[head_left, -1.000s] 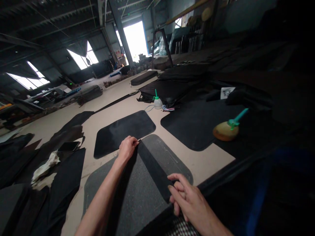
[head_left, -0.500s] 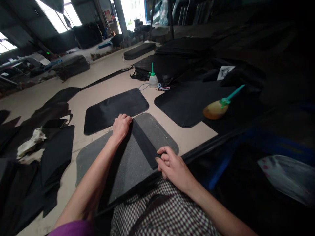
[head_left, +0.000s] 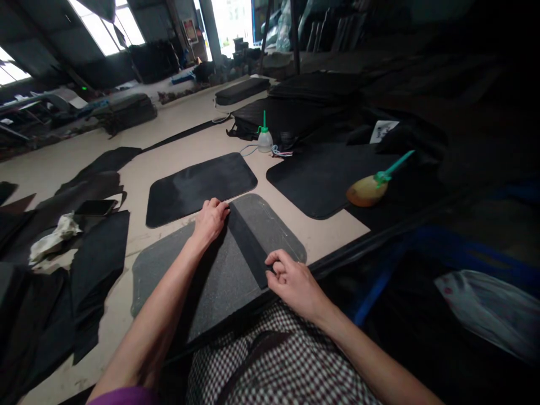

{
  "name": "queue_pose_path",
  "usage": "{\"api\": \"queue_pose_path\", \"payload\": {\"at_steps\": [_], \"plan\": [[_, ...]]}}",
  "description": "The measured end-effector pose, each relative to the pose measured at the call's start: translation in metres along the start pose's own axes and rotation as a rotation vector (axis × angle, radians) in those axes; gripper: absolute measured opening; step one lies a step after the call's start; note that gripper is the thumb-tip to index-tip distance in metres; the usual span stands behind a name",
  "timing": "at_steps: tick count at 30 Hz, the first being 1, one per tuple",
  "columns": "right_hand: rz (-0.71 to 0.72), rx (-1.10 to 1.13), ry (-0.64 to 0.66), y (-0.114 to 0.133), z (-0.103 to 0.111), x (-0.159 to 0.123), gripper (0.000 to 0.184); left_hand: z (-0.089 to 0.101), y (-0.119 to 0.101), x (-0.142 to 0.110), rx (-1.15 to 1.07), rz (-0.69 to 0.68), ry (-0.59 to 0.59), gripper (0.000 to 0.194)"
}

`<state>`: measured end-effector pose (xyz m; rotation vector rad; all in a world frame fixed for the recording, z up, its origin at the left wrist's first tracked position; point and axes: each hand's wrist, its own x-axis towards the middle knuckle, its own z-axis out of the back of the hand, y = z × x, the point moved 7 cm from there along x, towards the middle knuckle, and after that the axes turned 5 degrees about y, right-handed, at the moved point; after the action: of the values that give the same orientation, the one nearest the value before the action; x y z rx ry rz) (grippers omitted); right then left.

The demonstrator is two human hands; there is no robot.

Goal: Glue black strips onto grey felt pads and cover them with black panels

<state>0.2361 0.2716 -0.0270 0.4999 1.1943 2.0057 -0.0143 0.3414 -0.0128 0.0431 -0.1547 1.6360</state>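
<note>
A grey panel (head_left: 206, 281) with rounded corners lies in front of me at the table's near edge. Across it runs a flat black strip (head_left: 248, 246), apparently fabric or leather. My left hand (head_left: 212, 219) has its fingers closed on the strip's far end, by the panel's back edge. At the near end, my right hand (head_left: 291, 278) pinches the strip's corner between thumb and curled fingers. Part of the panel is hidden under my left forearm. Just behind it lies a black rounded panel (head_left: 201, 188).
To the right, a squeeze bottle (head_left: 368, 191) of amber liquid lies tilted on black sheets (head_left: 312, 180). A white bottle (head_left: 265, 140) with a green nozzle stands farther back. Black pieces (head_left: 99, 275), a crumpled cloth (head_left: 54, 236) and a phone (head_left: 96, 207) lie at left.
My view has shifted slightly. The right hand's fingers have curled in a little at the strip's near end; the left hand keeps its place at the far end.
</note>
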Motion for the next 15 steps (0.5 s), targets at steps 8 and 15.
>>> {"api": "queue_pose_path", "payload": {"at_steps": [8,15], "plan": [[0.025,-0.081,0.023,0.002,-0.001,0.001,0.016,-0.003,0.003,0.0,-0.035,0.033,0.036,0.034],[0.041,-0.274,0.047,0.01,-0.003,-0.004,0.02,0.008,-0.007,-0.003,-0.016,0.032,0.037,0.032]]}}
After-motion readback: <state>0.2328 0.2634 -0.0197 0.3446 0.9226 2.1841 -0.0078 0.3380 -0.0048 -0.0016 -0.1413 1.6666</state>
